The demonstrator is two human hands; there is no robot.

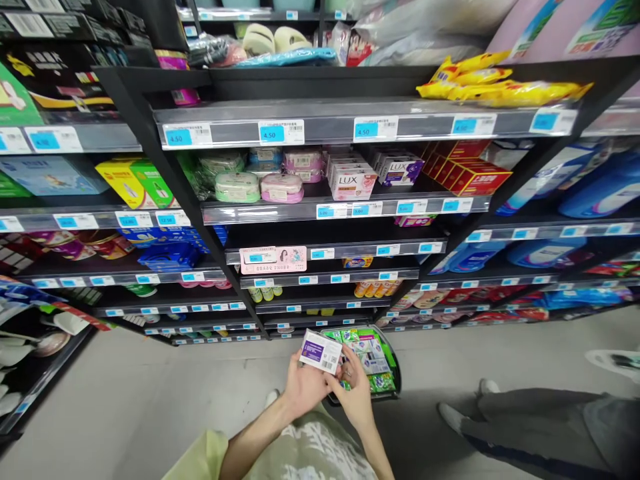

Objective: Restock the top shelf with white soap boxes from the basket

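Observation:
My left hand point(301, 385) and my right hand point(356, 392) together hold a small white and purple soap box point(321, 351) low in the middle of the view, its barcode side facing up. Both hands have fingers closed round the box edges. Just beyond the hands a black basket point(393, 365) sits on the floor, filled with green and white packets. On the shelf above at eye level stand LUX soap boxes point(353, 180) and round soap packs point(281, 187).
Black shop shelves with blue price tags fill the view left to right. Red boxes point(469, 172) and blue detergent bottles point(595, 190) stand at right. Another person's grey-trousered legs and white shoes point(530, 420) stretch across the floor at lower right. Grey floor lies at lower left.

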